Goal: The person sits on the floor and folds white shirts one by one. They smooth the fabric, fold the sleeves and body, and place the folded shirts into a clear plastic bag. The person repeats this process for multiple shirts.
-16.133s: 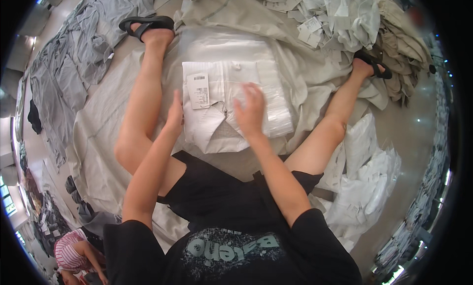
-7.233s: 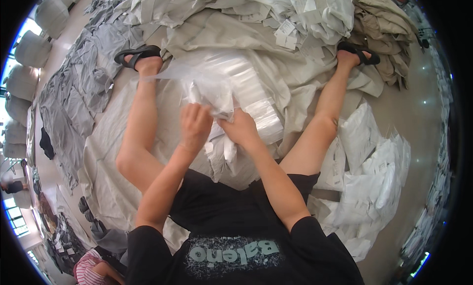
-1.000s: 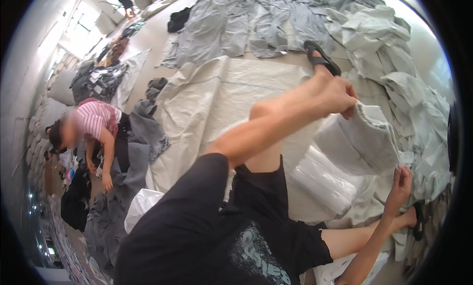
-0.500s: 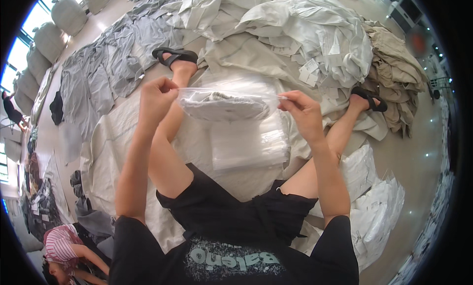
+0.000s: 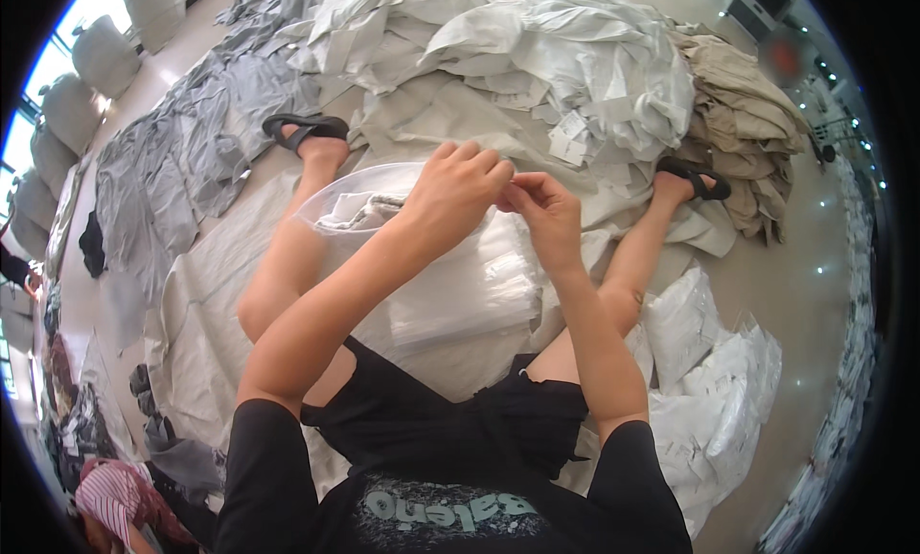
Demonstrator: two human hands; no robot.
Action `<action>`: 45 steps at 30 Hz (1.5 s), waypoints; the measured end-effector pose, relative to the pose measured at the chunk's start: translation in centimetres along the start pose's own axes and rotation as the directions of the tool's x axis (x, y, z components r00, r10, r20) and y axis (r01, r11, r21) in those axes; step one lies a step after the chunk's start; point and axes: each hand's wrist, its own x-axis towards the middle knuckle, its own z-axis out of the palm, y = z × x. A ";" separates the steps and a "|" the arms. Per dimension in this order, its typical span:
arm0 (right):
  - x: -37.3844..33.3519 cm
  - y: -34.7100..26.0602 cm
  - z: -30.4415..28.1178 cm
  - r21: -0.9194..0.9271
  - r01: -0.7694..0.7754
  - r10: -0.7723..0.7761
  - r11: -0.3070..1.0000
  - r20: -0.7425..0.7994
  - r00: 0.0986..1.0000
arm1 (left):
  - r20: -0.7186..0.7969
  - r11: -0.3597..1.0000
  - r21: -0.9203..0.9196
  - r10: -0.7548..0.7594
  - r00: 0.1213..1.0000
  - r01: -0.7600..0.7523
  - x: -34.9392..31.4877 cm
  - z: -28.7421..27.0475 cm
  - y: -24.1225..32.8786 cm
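A clear plastic bag with a folded light grey garment inside hangs above the floor between my legs. Its mouth gapes on the left side. My left hand has its fingers closed at the right end of the bag's top edge. Beside it, touching fingertips, my right hand pinches that same corner. My hands hide the corner itself and part of the bag. Below lies a stack of flat clear plastic bags.
Beige cloth spreads under my legs. White garments with tags heap ahead, grey garments lie left, and brown ones right. Filled clear bags pile by my right thigh. Another person bends at lower left.
My left hand has moved right, from the bag's left corner to beside my right hand. The bag's mouth has opened on the left. The view has shifted slightly.
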 end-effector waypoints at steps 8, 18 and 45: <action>3.1 1.9 -1.1 0.031 0.014 -0.011 0.999 -0.092 0.996 | 0.094 0.989 0.147 -0.008 0.996 -0.006 -1.7 -2.5 -4.9; 7.7 0.4 -1.1 0.057 0.042 -0.037 0.997 -0.099 0.994 | 0.066 0.994 0.038 -0.107 0.992 0.105 -4.2 -5.3 -12.1; 0.8 24.2 -5.5 -0.935 -0.011 0.164 0.354 0.050 0.985 | 0.806 -0.242 -0.493 -0.490 0.333 0.836 -15.9 24.7 -9.0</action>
